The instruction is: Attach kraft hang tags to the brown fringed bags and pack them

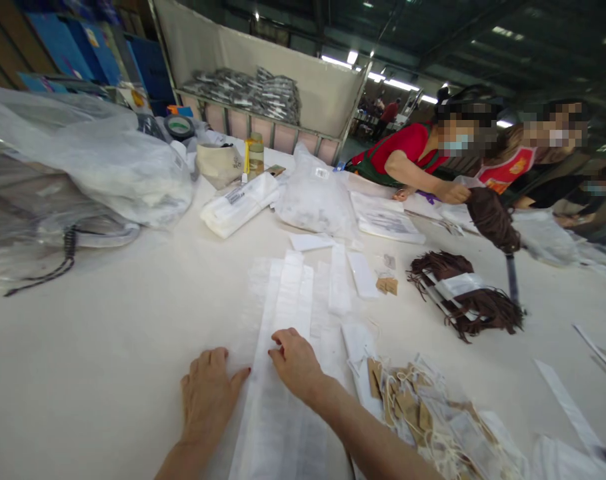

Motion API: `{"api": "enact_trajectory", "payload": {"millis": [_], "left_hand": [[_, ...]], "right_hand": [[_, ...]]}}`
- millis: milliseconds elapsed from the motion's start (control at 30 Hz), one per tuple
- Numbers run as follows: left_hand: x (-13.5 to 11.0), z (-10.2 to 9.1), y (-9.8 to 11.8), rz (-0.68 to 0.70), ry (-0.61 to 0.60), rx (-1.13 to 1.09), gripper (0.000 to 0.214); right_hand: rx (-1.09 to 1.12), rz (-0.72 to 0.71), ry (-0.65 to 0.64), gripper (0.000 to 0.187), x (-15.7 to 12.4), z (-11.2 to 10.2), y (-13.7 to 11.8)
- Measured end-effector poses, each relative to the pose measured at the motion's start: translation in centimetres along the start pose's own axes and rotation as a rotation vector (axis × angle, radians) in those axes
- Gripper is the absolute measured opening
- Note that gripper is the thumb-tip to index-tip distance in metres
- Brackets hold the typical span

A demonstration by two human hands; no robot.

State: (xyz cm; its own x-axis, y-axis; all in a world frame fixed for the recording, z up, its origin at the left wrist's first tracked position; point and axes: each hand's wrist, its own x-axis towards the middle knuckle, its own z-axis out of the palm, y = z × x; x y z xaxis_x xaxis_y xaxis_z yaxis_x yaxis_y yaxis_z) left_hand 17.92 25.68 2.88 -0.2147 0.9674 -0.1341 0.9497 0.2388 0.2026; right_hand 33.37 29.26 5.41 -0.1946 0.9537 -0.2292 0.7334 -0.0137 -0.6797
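My left hand (210, 393) rests palm down, fingers spread, at the left edge of a stack of clear plastic bags (283, 433) on the table. Curled over the same stack is my right hand (297, 363), thumb and forefinger close together; what lies between them, if anything, is too small to make out. A long white strip (290, 287) runs under the plastic, just beyond my right hand. Beside my right forearm lies a heap of brown paper tags with white strings (413, 407), partly in small clear bags.
Brown fringed bundles (465, 293) lie to the right. A large clear plastic sack (107, 160) fills the left, and a stuffed white bag (313, 190) stands farther back. Across the table (133, 373), a co-worker in red (407, 153) holds a dark brown bundle (493, 217).
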Motion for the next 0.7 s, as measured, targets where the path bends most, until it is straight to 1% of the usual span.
{"api": "enact_trajectory", "payload": {"millis": [33,100,200,267,300,367,400,467,533,567,633,700], "left_hand": [[0.5,-0.6,0.5,-0.031,-0.071,-0.013,0.027],[1.1,-1.2,1.1,-0.046,-0.16,-0.045,0.019],[1.3,-1.3,0.9,0.008,-0.19,-0.078,0.017],[1.1,-1.0,0.5,0.014,-0.178,-0.141,0.018],[0.9,-0.8,0.4,-0.005,-0.173,-0.218,0.017],[0.7,-0.6,0.2,-0.052,-0.191,-0.473,0.014],[0.5,-0.6,0.2,-0.076,-0.223,-0.643,0.013],[0.1,-0.7,0.5,-0.106,-0.312,-0.963,0.016],[-0.5,-0.9,0.8,-0.153,-0.377,-1.169,0.024],[-1.0,-0.9,0.9,-0.186,-0.398,-1.227,0.028],[-2.3,-1.0,0.7,-0.234,-0.469,-1.271,0.032],[-4.4,-0.9,0.0,-0.258,-0.605,-1.222,0.031]], "right_hand": [[0.021,0.004,-0.009,0.023,0.3,0.5,-0.4],[0.072,0.018,-0.016,0.023,0.5,1.3,-1.0],[0.185,0.085,-0.003,0.02,0.3,2.0,-1.6],[0.297,0.176,-0.011,0.008,0.2,2.3,-1.8],[0.371,0.233,-0.029,0.01,0.1,2.5,-2.0],[0.552,0.347,-0.094,0.026,0.3,2.7,-2.3],[0.67,0.394,-0.131,0.031,0.5,2.7,-2.5],[0.921,0.449,-0.175,0.032,1.2,2.9,-2.8],[1.129,0.445,-0.159,0.027,2.2,2.9,-3.0],[1.203,0.43,-0.13,0.027,2.7,2.8,-3.1],[1.284,0.39,-0.055,0.028,4.0,2.4,-3.0],[1.328,0.348,0.021,0.029,5.2,1.5,-2.6]]}}
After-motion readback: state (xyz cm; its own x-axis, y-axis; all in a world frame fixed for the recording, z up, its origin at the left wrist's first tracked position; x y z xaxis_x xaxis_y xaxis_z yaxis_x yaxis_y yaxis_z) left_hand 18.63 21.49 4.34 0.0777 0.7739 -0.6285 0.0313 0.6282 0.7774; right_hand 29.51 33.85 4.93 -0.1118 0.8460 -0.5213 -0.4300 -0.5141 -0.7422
